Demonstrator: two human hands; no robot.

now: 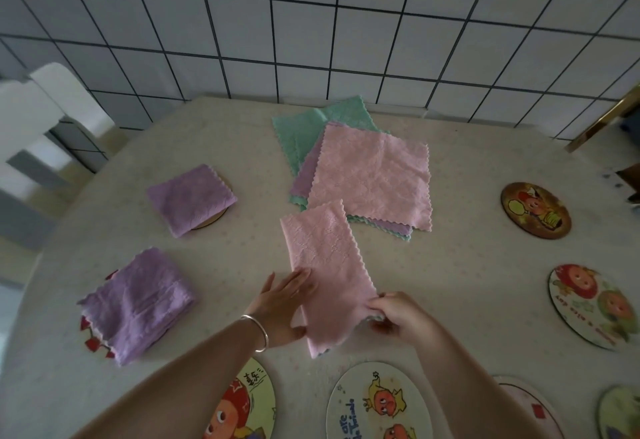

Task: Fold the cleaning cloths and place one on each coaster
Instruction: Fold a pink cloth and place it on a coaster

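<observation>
A pink cloth (325, 258), folded into a long strip, lies on the table in front of me. My left hand (282, 307) presses flat on its near left edge, thumb under the cloth. My right hand (398, 314) pinches its near right corner. Behind it sits a stack of unfolded cloths (370, 175), pink on top, purple and green below. Two folded purple cloths lie on coasters at the left: one far (190, 199), one near (138, 303). Bare cartoon coasters lie at the right (535, 210) (592, 305) and along the near edge (377, 404) (249, 400).
The table (467, 265) has a pale speckled cover and stands against a white tiled wall (311, 22). A white chair back (38, 119) stands at the far left. Two more coasters show partly at the near right corner (620, 411).
</observation>
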